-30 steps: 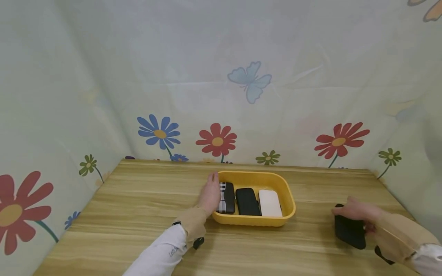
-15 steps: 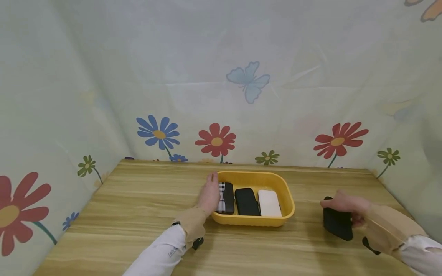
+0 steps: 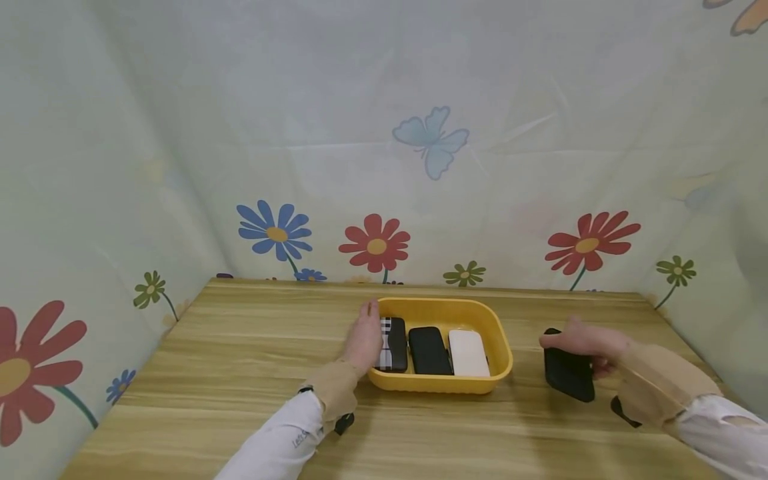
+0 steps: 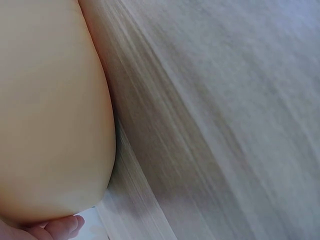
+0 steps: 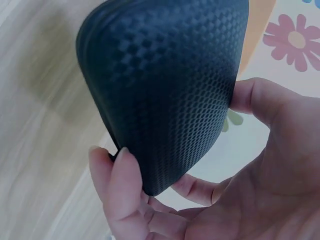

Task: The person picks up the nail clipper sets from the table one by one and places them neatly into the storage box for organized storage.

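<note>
A yellow tray (image 3: 441, 383) holds a black wallet with a plaid strip (image 3: 393, 347), a plain black wallet (image 3: 430, 351) and a white wallet (image 3: 469, 353), side by side. My left hand (image 3: 363, 339) grips the tray's left end. In the left wrist view its fingertips (image 4: 65, 227) lie against the tray's pale wall (image 4: 50, 110); the thumb is hidden. To the right of the tray, my right hand (image 3: 591, 341) holds a black wallet (image 3: 569, 373) tilted above the table. Its checked, embossed surface fills much of the right wrist view, pinched between thumb and fingers (image 5: 125, 185).
The wood-grain table (image 3: 258, 347) runs back to a pale curtain (image 3: 336, 100) printed with flowers and a butterfly. Curtain also stands along the left and right sides. A small black piece (image 3: 625, 411) hangs beneath the right wrist, another (image 3: 345, 423) beneath the left.
My right hand has carried the black wallet leftward and slightly farther back, nearer the tray. The left hand, the tray and the wallets in it have stayed in place.
</note>
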`<state>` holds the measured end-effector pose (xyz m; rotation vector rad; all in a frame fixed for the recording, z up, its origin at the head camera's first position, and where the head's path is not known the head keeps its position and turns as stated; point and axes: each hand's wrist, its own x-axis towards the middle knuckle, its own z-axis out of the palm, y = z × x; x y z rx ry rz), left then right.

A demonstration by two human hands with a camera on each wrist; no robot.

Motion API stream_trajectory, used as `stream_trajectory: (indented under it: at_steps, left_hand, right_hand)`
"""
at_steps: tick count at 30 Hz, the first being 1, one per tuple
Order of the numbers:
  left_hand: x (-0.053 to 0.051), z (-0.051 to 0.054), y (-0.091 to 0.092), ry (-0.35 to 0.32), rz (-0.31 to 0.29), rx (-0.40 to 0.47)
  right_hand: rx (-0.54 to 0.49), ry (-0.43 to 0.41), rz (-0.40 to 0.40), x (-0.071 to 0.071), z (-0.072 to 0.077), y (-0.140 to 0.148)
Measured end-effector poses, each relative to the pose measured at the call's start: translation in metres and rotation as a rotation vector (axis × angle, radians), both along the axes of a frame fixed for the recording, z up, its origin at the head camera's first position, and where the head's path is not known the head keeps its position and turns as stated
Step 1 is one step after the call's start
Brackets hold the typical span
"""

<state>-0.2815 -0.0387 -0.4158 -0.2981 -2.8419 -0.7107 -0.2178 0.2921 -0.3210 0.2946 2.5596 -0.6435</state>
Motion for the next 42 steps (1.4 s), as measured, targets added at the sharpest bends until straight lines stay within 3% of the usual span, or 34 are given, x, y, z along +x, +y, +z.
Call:
stream_trajectory:
  at_steps: [16,28,42]
  left_hand:
    - [0.003,0.003,0.002,-0.009,0.001,0.001]
    - [0.001,0.003,0.003,-0.042,0.009,0.020]
    - [0.002,0.000,0.000,0.035,-0.025,0.018]
  right_hand:
    - [0.007,0.044,0.074,-0.008,0.016,-0.029]
    - [0.015,0.067,0.133,-0.020,0.020,-0.058]
    - [-0.022,0.102,0.159,-0.033,0.024,-0.084]
